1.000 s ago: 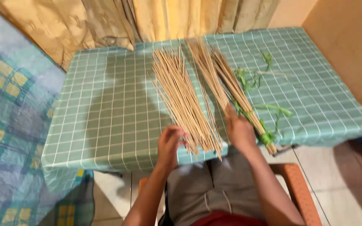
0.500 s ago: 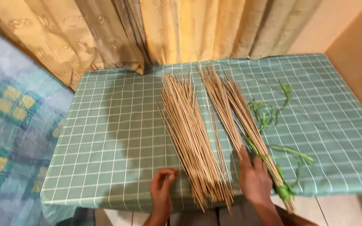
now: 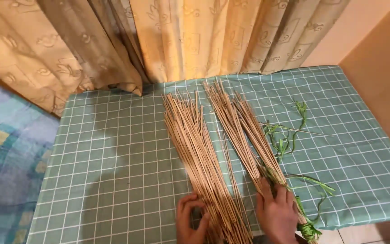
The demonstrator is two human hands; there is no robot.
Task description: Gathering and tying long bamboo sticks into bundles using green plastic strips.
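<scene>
A: Status on the sticks? Where do we stand?

B: The loose pile of thin sticks (image 3: 204, 158) lies mid-table on the green checked tablecloth (image 3: 113, 158), fanned out at the far end, packed tighter at the near edge. Just to its right is the tied bundle (image 3: 253, 144), bound at its near end with a green strip (image 3: 310, 230).

A: Hands?

B: Our left hand (image 3: 192, 221) sits at the near-left side of the loose pile, fingers curled against the stick ends. We can't tell whether it actually pinches any. Our right hand (image 3: 277, 212) lies flat, palm down, on the near part of the tied bundle. It's pressing rather than closed around it.

A: Handling?

B: We judge them very light, stiff along the length but springy and easy to snap if bent. They look smooth, so single ones will probably slide out of a loose hold. They'd likely scatter if lifted from one end.

A: Where do we grab?

B: Around the near, tighter end with a full wrap. The far tips splay too much.

A: Other clutter?

B: Loose green strips (image 3: 285, 135) lie to the right of the bundle, and a curtain (image 3: 181, 40) hangs behind the far edge.
</scene>
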